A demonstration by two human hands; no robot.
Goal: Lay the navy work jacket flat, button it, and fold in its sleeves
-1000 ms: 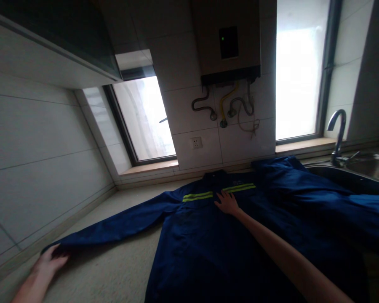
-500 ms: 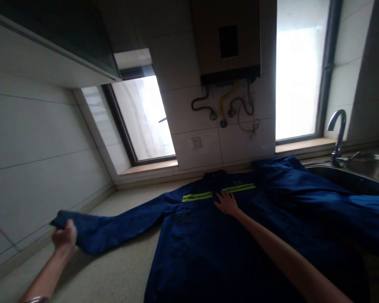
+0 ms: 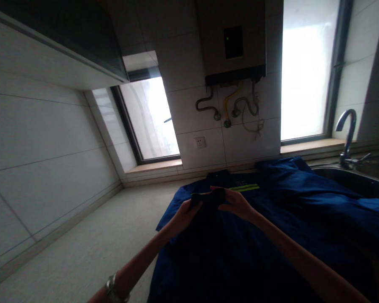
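Observation:
A dark blue work jacket point(image 3: 189, 261) with yellow-green reflective stripes lies spread on the counter, collar toward the wall. One sleeve is folded inward across its chest. My left hand point(image 3: 183, 215) grips the dark end of that sleeve near the middle of the chest. Opposite it, my right hand point(image 3: 238, 205) has thumb and fingers around the other side of the same sleeve end. The chest stripe point(image 3: 248, 187) shows just past my right hand, while the one on the other side is mostly covered. The other sleeve point(image 3: 287, 168) lies bunched toward the sink.
A pale counter point(image 3: 91, 244) runs along the tiled wall at left. At right are a sink point(image 3: 375, 179) and a curved faucet point(image 3: 347, 134). A water heater point(image 3: 233, 42) with hoses hangs above a wall socket point(image 3: 200, 142). A cabinet point(image 3: 66, 38) overhangs at upper left.
My left hand has carried the sleeve end from the far left in over the chest. My right hand, earlier flat on the jacket, now closes on the sleeve end.

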